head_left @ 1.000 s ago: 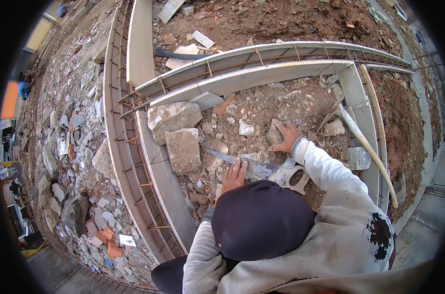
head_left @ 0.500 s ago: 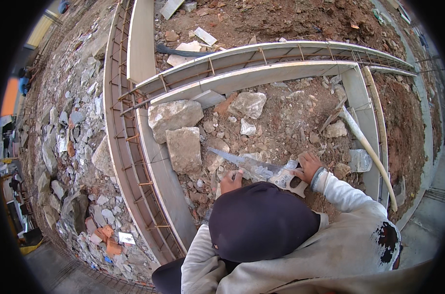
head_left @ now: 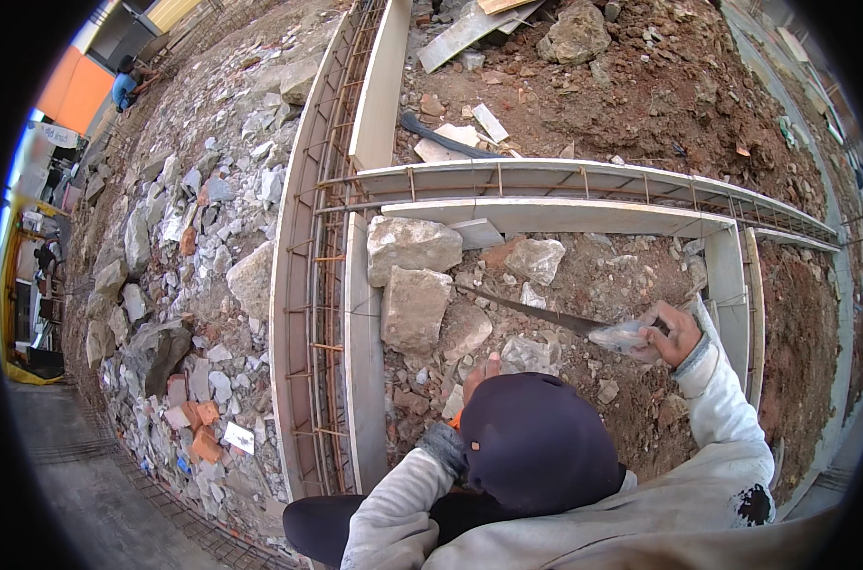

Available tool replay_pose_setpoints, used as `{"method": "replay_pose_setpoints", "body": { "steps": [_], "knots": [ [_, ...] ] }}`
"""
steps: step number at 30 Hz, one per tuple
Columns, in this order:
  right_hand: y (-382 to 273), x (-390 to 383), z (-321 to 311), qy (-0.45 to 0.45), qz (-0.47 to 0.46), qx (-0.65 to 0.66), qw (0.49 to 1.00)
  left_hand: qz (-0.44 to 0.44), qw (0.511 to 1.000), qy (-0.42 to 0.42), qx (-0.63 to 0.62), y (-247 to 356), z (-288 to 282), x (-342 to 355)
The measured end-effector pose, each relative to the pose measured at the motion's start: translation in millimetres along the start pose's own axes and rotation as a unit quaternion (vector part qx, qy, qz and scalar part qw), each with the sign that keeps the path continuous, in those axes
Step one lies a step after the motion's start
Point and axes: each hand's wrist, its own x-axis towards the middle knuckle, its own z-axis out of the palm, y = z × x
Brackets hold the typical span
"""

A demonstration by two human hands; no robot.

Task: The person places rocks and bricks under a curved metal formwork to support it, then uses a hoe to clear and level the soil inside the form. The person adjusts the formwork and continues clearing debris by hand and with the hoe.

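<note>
A handsaw is in my right hand, whose fingers are wrapped round its pale handle. Clear plastic covers or surrounds the handle. The dark blade points left, its tip near a squared stone. My left hand is lower, close to a whitish rock. A dark cap hides most of this hand. A bit of orange shows beside it; whether the hand holds it, I cannot tell.
Formwork boards enclose the rocky soil in front of me. A trench with a rebar cage runs along the left, with rubble beyond. Another person crouches at the far left. Loose boards lie at the back.
My right hand has moved right and away from me with the saw, which is now lifted and turned. My left hand has slipped mostly behind the cap. The whole view has shifted.
</note>
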Motion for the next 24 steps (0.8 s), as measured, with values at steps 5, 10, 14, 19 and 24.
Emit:
{"method": "replay_pose_setpoints", "body": {
  "steps": [5, 10, 14, 19, 24],
  "knots": [
    [47, 122, -45, 0.136, -0.01, 0.128, 0.982, 0.022, 0.999, 0.029, 0.036, -16, -15, 5],
    [114, 242, -68, 0.087, 0.058, 0.143, 0.984, 0.084, 0.992, 0.026, 0.089, 5, -46, -8],
    [152, 287, -95, 0.015, 0.041, -0.079, 0.996, 0.101, 0.994, 0.028, 0.041, 11, -57, -13],
    [104, 299, -35, 0.043, 0.145, -0.241, 0.959, 0.107, 0.987, 0.08, 0.085, 15, -78, -16],
    [128, 237, -18, 0.242, 0.029, -0.236, 0.941, 0.173, 0.965, 0.078, 0.182, 34, -63, -26]
  ]
}}
